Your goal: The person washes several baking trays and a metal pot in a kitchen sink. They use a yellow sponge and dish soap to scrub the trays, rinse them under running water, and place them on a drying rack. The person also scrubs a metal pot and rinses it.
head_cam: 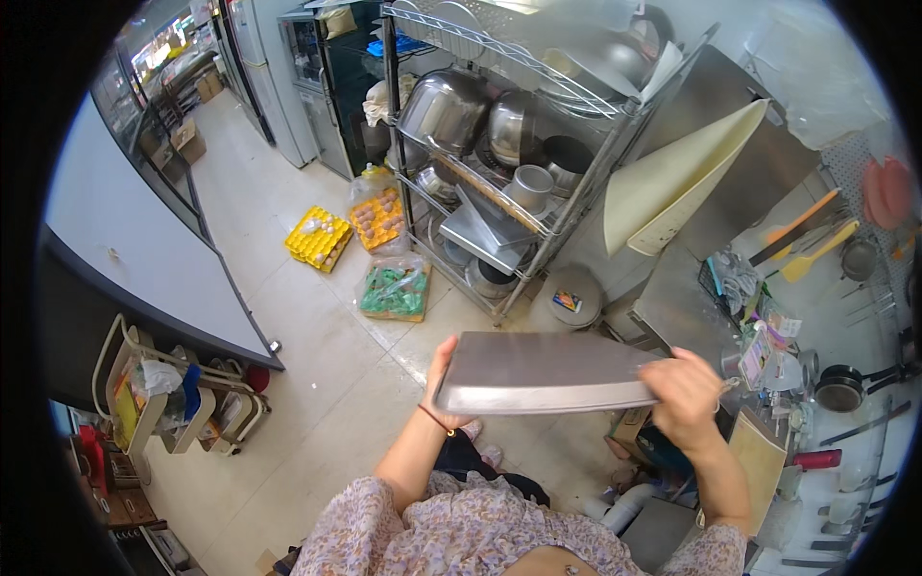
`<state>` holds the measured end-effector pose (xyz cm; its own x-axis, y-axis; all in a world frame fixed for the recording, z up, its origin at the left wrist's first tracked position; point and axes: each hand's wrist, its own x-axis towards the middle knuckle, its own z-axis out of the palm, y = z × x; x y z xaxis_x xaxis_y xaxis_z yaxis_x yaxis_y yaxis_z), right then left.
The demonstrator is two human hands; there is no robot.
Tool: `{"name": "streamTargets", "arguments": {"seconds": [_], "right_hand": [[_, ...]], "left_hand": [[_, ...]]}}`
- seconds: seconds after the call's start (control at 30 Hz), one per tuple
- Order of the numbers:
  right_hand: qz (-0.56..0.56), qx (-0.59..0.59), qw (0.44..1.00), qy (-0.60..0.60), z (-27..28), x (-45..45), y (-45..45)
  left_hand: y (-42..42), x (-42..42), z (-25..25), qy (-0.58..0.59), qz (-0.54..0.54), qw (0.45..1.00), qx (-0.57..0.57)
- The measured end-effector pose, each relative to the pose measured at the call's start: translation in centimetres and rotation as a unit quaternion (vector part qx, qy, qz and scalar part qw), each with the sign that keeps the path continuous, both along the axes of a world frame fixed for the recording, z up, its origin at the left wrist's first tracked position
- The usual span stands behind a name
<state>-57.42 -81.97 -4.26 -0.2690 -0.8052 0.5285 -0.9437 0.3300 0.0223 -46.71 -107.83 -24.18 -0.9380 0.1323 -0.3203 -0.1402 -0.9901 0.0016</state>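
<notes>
Between my two hands a rectangular metal baking tray (547, 363) is held out in front of my body, its flat face and one long side wall showing. My left hand (445, 385) grips the tray's left end, with most of the fingers hidden beneath it. At the right end, my right hand (681, 389) curls its fingers over the rim. The inside of the tray cannot be seen. Beyond it stands a wire shelving rack (497, 309) bearing large steel bowls (446, 111) and, lower down, stacked metal pans (486, 234).
Yellow egg trays (319, 237), an orange egg tray (377, 219) and a bagged green-filled carton (394, 288) sit on the floor. To the right is a steel counter (681, 288) with utensils. A wheeled cart (180, 396) stands left, below a white panel (137, 216).
</notes>
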Motion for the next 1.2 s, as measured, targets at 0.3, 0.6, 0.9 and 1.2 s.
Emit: {"name": "streamTargets", "arguments": {"seconds": [0.3,0.6,0.9,1.2], "right_hand": [[-0.028,-0.025,0.899,-0.437,-13.8,-2.3,-1.1],[-0.109,-0.300,0.234,-0.918,-27.2,-7.3,-7.6],[-0.117,-0.521,0.130,-0.835,-35.4,-10.5,-18.9],[-0.148,-0.548,0.126,-0.814,-41.1,-16.6,-24.9]], "left_hand": [[-6.3,1.0,-3.7,-0.010,0.120,0.982,-0.144],[-19.1,-8.3,-10.3,-0.043,-0.014,0.978,-0.204],[-30.8,-23.3,-13.0,-0.117,-0.179,0.893,-0.395],[-33.7,-26.5,-14.6,-0.201,-0.268,0.842,-0.423]]}}
